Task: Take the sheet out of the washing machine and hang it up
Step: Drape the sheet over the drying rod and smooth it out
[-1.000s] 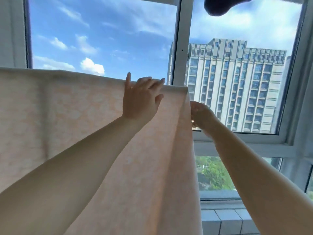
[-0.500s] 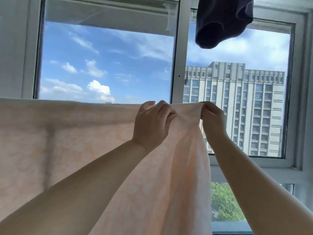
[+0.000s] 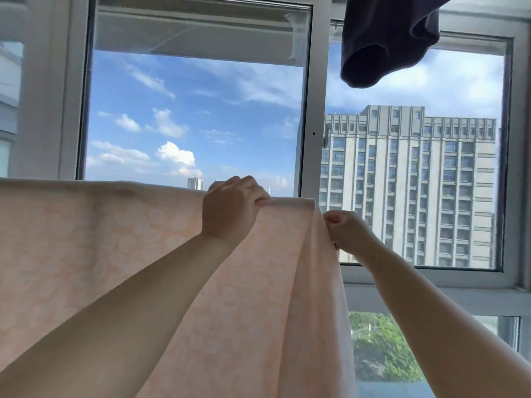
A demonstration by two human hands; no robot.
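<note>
The right hand (image 3: pixel 346 231) has come down from the top edge of the sheet (image 3: pixel 115 239) since half a second ago, and it is now sitting lower on the side edge. The left hand (image 3: pixel 230 208) has stayed up on the top edge. A second ago that hand was open and flat, and now it is curled.

The left hand is gripping the top fold of the sheet, with its fingers (image 3: pixel 260 193) going over the fold. The right hand is making a fist and pinching the sheet's right edge, just below the corner. The two hands are near each other but are not touching.

The sheet is hanging in front of the window (image 3: pixel 309 110). Its top edge is running straight across from the left side to the corner by the hands. I cannot see what it is hanging over. It is pale pink with a soft white pattern, and it is falling down in long folds under the right hand.

A dark cloth (image 3: pixel 385 41) is hanging up high on the right. Outside, a tall building (image 3: pixel 416 182) is standing under a blue sky with white clouds.
</note>
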